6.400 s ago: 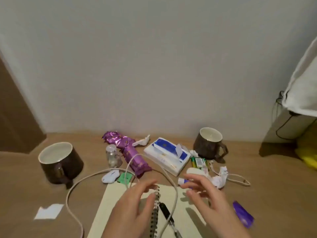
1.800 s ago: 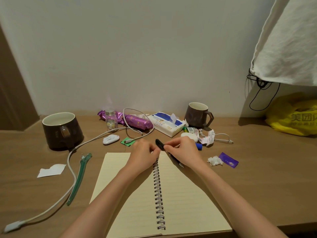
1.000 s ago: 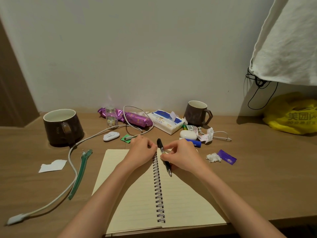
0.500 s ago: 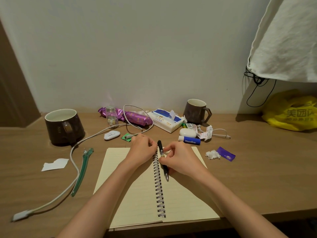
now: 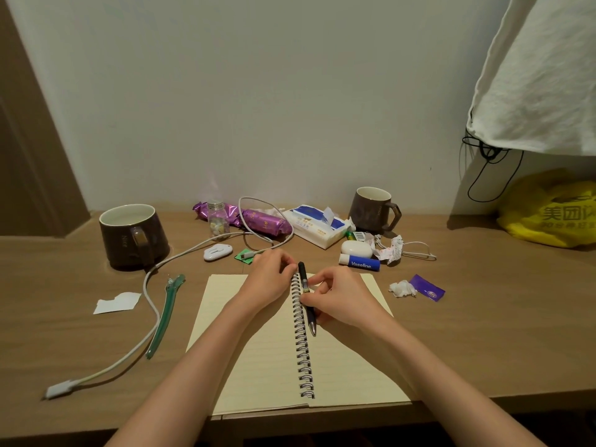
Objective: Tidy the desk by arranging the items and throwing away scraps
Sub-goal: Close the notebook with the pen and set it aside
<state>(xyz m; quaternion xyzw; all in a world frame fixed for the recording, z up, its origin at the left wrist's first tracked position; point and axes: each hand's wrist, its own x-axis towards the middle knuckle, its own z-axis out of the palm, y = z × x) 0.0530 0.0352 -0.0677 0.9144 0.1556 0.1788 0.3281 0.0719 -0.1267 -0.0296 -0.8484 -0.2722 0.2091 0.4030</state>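
the right hand [image 5: 338, 298] pinches the pen [image 5: 311, 321] between thumb and fingers, barrel lying right along the coil [image 5: 301, 356] of the open notebook [image 5: 254, 350], tip pointing back toward the wrist. my guess is that it's being lined up to clip or slide into the coil, so pen and notebook can be put away as one. the left hand [image 5: 274, 275] is curled at the coil's top end, just across the pen from the right fingers, probably steadying the notebook. whether it actually grips the coil or only rests there can't be told.

the scraps are untouched: a torn paper [image 5: 117, 303] well out past the left hand, a wad [image 5: 401, 288] and a purple wrapper [image 5: 427, 288] just beyond the right hand on the desk [image 5: 483, 333].

compared with earlier, the pen was held slanted near the notebook's top edge and has since swung round parallel to the coil and come down onto it. the cable [image 5: 151, 295] that once crossed the pages now lies off to the left hand's side.
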